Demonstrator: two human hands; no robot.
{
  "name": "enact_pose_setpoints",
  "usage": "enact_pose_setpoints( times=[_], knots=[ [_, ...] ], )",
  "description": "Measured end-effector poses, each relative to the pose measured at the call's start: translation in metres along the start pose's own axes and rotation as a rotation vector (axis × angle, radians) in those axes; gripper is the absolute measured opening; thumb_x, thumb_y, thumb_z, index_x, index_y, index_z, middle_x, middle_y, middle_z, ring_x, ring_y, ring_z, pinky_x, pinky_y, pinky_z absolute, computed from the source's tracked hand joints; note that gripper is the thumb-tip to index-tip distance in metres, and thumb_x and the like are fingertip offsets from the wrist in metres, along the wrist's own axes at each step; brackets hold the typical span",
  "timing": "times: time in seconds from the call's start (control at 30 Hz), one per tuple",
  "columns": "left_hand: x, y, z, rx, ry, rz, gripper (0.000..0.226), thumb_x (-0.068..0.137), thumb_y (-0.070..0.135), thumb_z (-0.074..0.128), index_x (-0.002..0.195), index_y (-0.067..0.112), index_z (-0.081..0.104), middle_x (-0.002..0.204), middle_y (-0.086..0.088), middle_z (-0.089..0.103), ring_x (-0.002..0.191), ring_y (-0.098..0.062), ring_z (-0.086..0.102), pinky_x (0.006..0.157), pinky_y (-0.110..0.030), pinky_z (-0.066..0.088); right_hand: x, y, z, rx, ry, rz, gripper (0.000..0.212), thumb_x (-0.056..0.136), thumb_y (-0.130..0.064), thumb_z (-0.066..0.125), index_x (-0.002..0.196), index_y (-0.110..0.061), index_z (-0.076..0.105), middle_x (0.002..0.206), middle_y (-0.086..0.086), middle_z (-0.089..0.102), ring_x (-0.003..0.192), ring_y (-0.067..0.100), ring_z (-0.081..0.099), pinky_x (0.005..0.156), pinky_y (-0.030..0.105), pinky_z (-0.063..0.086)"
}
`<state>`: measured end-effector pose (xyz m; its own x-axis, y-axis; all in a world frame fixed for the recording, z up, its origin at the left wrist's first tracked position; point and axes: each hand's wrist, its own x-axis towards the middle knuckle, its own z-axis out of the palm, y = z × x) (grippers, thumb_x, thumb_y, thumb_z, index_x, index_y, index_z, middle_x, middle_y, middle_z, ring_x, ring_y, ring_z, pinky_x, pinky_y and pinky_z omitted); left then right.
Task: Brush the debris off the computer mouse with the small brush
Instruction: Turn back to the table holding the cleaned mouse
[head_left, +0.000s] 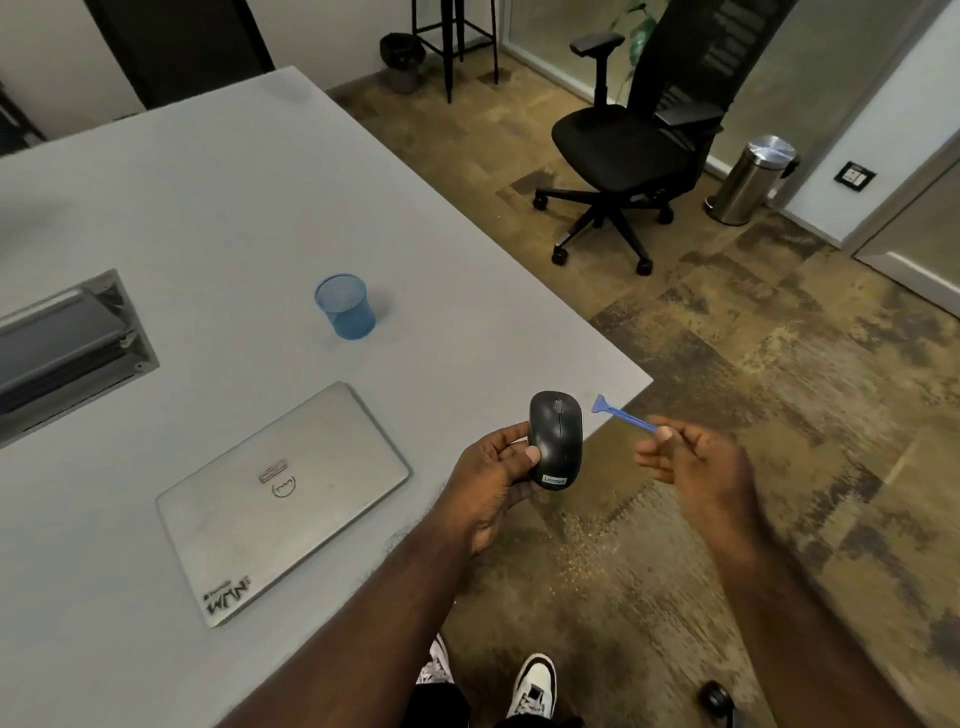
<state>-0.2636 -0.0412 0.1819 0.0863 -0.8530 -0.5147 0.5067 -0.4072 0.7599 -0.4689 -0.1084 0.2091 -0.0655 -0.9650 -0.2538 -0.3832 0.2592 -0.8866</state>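
Note:
My left hand (493, 473) holds a black computer mouse (555, 439) in the air, just past the table's near right edge, top side up with its scroll wheel facing away from me. My right hand (696, 462) pinches the thin blue handle of a small brush (621, 415). The brush's flared blue head points left toward the mouse and stops a short way to the right of it, not touching. Fine debris on the mouse is too small to make out.
A closed silver laptop (283, 499) lies on the grey table (208, 208), left of my hands. A blue mesh cup (345, 306) stands farther back. A recessed cable box (67, 348) sits at the left. A black office chair (634, 140) and steel bin (753, 179) stand on the floor.

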Motion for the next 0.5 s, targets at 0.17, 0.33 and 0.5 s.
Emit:
enact_pose_setpoints(
  times=[0.17, 0.33, 0.5],
  knots=[
    [0.001, 0.013, -0.039, -0.026, 0.031, -0.013, 0.031, 0.093, 0.002, 0.058, 0.124, 0.008, 0.062, 0.107, -0.012, 0.073, 0.099, -0.026, 0.069, 0.089, -0.04, 0.056, -0.007, -0.012, 0.067, 0.144, -0.093, 0.142, 0.026, 0.105, -0.025, 0.042, 0.114, -0.009, 0.06, 0.102, 0.005, 0.074, 0.091, 0.019, 0.072, 0.07, 0.028, 0.053],
    [0.002, 0.022, -0.069, -0.057, 0.087, 0.003, 0.027, 0.094, 0.006, 0.059, 0.12, 0.011, 0.064, 0.111, -0.011, 0.073, 0.105, -0.029, 0.068, 0.094, -0.043, 0.055, -0.015, -0.027, 0.123, 0.299, -0.209, 0.201, 0.021, 0.106, -0.024, 0.039, 0.118, -0.013, 0.052, 0.115, 0.006, 0.067, 0.106, 0.027, 0.066, 0.087, 0.036, 0.052],
    [0.01, 0.021, -0.085, -0.061, 0.152, 0.029, 0.026, 0.095, 0.005, 0.056, 0.119, 0.011, 0.064, 0.111, -0.011, 0.073, 0.103, -0.028, 0.07, 0.092, -0.041, 0.056, -0.011, -0.034, 0.155, 0.268, -0.253, 0.172, 0.017, 0.105, -0.022, 0.042, 0.114, -0.013, 0.054, 0.116, 0.007, 0.066, 0.105, 0.025, 0.064, 0.093, 0.04, 0.051]
  ],
)
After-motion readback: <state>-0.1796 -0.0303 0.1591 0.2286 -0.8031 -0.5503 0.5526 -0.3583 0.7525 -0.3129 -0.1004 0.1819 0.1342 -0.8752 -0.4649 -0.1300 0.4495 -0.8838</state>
